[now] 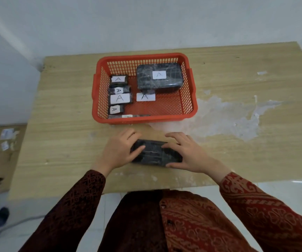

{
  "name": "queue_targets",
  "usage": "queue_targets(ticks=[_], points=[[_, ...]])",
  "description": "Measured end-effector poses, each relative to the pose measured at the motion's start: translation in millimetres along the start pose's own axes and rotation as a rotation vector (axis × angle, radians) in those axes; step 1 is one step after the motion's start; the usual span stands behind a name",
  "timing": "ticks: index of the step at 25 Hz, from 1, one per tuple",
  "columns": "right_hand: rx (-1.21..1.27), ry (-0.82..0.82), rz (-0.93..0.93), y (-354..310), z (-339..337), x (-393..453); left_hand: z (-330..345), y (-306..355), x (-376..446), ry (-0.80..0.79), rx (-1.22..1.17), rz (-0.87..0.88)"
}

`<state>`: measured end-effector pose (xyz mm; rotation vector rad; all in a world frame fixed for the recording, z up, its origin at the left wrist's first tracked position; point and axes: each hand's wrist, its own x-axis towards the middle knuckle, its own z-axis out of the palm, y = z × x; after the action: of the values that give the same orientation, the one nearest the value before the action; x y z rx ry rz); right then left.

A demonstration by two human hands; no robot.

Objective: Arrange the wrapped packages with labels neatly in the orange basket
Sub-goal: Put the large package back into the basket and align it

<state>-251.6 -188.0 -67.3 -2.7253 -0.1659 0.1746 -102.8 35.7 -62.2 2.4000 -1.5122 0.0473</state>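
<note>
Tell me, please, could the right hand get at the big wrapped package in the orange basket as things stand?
Probably not yet: the right hand is holding a dark package with the left hand. The big package lies uncovered.

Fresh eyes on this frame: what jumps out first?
The orange basket at the table's far middle, holding a big wrapped package at its back right and a column of small "A"-labelled ones along its left wall. Nearer, both hands, left and right, clasp a dark package on the table, no label showing.
</note>
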Motion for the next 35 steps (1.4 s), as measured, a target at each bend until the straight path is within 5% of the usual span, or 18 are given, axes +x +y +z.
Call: queue_targets(ticks=[3,7,11,19,24,30,35], points=[[-0.111,-0.2,0.058,4,21,-16,13,-1,-27,-0.242,0.028,0.031],[-0.058,-0.165,0.061,7,21,-21,18,-4,-33,-0.355,0.02,0.008],[0.216,-0.072,0.071,12,-6,-15,16,-2,-28,-0.193,-0.188,-0.102],[0.702,0.458,0.298,12,-57,0,-15,5,16,0.138,-0.69,-0.321],[0.733,0.56,0.379,23,-80,22,-25,0,47,0.255,-0.831,-0.399],[0.487,0.633,0.588,36,-93,63,-19,-11,81,0.365,-0.921,-0.602],[0.591,0.612,0.615,31,-88,85,-7,-26,110,0.295,-0.712,-0.765]])
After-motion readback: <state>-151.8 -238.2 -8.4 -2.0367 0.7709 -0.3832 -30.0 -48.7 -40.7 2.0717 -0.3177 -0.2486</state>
